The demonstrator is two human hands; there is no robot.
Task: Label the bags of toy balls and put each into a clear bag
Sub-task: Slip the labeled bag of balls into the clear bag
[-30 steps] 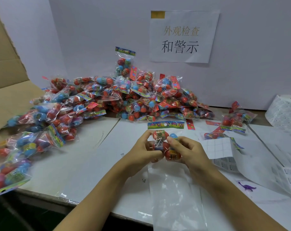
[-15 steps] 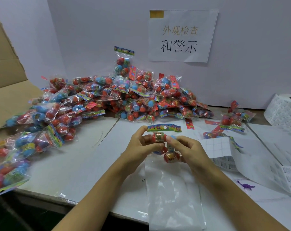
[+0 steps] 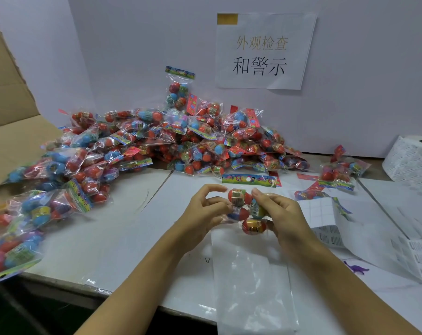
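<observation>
I hold one bag of balls [image 3: 247,209] between my two hands, just above the table [image 3: 123,238] and in front of me. My left hand [image 3: 205,215] is on its left side, fingers curled, the fingertips pinching the plastic beside the middle ball; my index finger arches above, near the top red ball. My right hand [image 3: 283,213] is on its right side, thumb and fingers curled round the bag, fingertips touching the top ball. The bag stands upright between my palms, its printed header [image 3: 248,179] sticking up beyond my fingers and one red ball hanging at the bottom below them. I cannot tell whether a label is already on it.

A clear bag [image 3: 253,281] lies flat on the table just below my hands, running toward me and over the table's near edge; the bottom ball hangs right above its far end. Label sheets [image 3: 323,221] lie just beside my right hand, and a label roll [image 3: 413,158] stands well off to the right. The pile of bags [image 3: 181,143] fills the far and left part of the table, against the white wall [image 3: 132,44] with its paper sign [image 3: 263,50].
</observation>
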